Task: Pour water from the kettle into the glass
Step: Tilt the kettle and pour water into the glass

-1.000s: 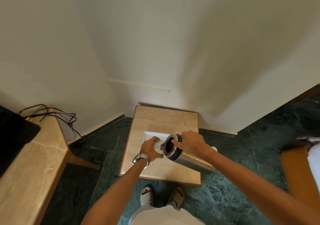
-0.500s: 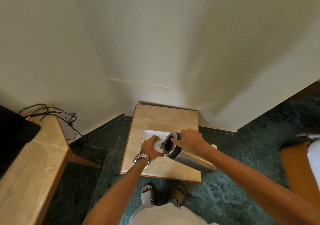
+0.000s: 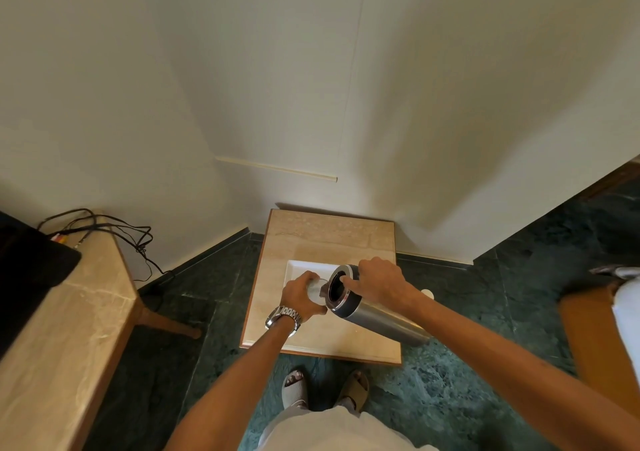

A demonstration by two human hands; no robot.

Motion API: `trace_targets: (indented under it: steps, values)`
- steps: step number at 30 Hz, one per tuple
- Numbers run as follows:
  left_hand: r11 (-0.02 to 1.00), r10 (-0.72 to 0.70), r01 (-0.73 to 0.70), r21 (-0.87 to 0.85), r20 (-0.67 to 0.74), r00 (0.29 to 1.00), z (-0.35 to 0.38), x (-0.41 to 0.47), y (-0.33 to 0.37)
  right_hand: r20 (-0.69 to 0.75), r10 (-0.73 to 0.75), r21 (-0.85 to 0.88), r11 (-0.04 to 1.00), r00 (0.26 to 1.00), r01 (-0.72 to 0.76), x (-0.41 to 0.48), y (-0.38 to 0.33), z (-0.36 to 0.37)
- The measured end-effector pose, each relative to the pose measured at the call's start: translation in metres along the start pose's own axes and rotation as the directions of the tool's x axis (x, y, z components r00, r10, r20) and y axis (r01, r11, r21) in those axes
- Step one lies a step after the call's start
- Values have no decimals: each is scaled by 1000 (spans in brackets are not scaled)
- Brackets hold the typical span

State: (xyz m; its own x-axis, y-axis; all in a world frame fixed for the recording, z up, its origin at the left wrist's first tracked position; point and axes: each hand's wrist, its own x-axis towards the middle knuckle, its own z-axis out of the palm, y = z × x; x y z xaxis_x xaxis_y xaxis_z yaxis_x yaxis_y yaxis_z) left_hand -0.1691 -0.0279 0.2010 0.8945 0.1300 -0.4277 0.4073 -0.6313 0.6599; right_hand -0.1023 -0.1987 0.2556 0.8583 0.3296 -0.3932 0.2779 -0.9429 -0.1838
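Observation:
A steel kettle point(image 3: 372, 315) with a dark open mouth is tipped far over to the left above a small beige table point(image 3: 329, 235). My right hand point(image 3: 379, 282) grips it at the top rim. The spout sits just over the glass point(image 3: 317, 289), which stands on a white tray point(image 3: 294, 268). My left hand point(image 3: 299, 294), with a metal watch on the wrist, wraps around the glass and hides most of it. Whether water is flowing I cannot tell.
A longer marble-topped table point(image 3: 69, 312) stands at the left with a black device point(image 3: 27, 270) and tangled cables point(image 3: 114, 232). Walls close the corner behind the small table. An orange chair point(image 3: 595, 339) is at the right. My sandalled feet point(image 3: 325, 388) stand on green stone floor.
The kettle and both hands hold nearly the same pose; the kettle has shifted very slightly upward over the glass.

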Motion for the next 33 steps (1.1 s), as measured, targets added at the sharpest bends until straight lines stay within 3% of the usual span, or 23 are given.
trace_targets:
  steps: [33]
  values:
    - [1000, 8, -8, -2, -5, 1000, 4, 7, 6, -22, 7, 28, 1000, 1000, -7, 1, 4, -2]
